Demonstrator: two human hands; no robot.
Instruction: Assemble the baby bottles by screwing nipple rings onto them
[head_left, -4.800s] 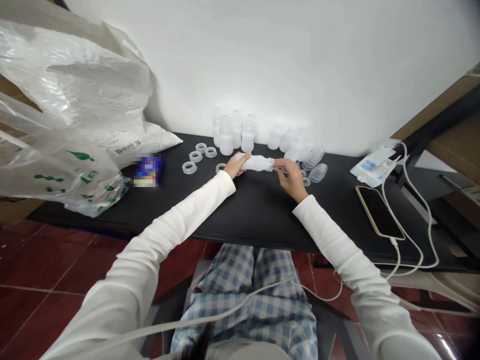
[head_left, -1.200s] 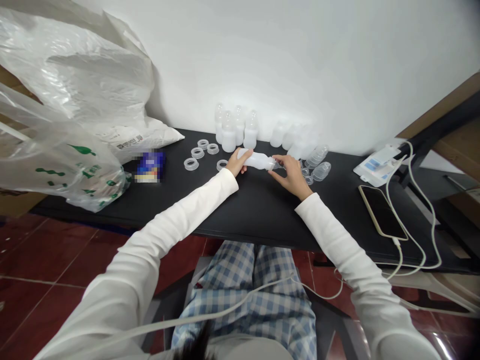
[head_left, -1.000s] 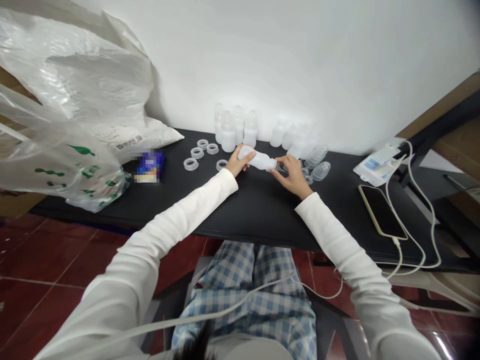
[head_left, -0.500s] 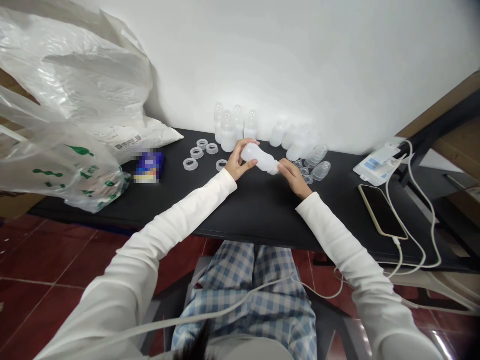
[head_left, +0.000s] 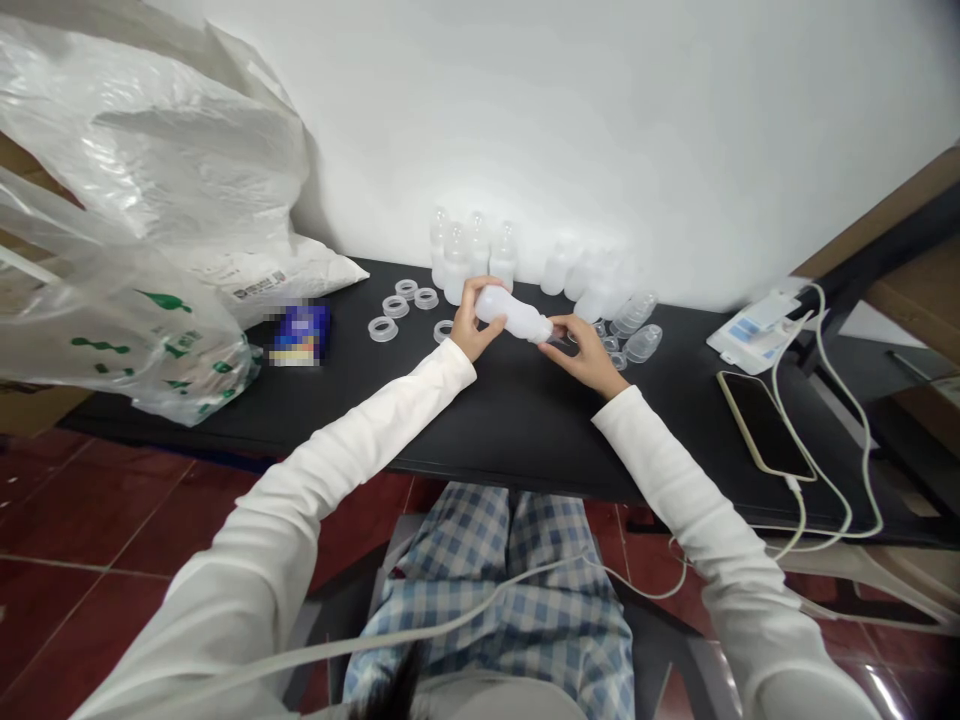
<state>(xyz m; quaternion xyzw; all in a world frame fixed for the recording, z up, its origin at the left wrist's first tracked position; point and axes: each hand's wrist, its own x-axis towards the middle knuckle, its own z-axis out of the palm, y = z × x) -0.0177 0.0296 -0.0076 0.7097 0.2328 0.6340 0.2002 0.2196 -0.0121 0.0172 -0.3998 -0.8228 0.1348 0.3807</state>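
Note:
A milky white baby bottle (head_left: 510,312) lies tilted above the black table, its base up at the left and its neck down at the right. My left hand (head_left: 478,320) is wrapped round its base end. At the neck, my right hand (head_left: 581,352) grips the collar with thumb and fingers, and a clear teat (head_left: 559,338) shows between them. Behind stand several bottles with clear domed caps (head_left: 455,262). Several bottles without caps (head_left: 556,268) stand to their right. Loose collar rings (head_left: 383,329) lie left of my hands; clear caps (head_left: 643,343) and small teats (head_left: 616,358) lie to the right.
A large white plastic bag (head_left: 172,150) and a clear bag with green print (head_left: 172,330) fill the left side. Near them lies a blurred blue packet (head_left: 301,333). On the right are a phone (head_left: 765,425) on a cable and a white-blue package (head_left: 754,330).
My right thumb and fingers have spread wider and shifted around the bottle's collar, so the clear teat now shows. The bottle has moved slightly left.

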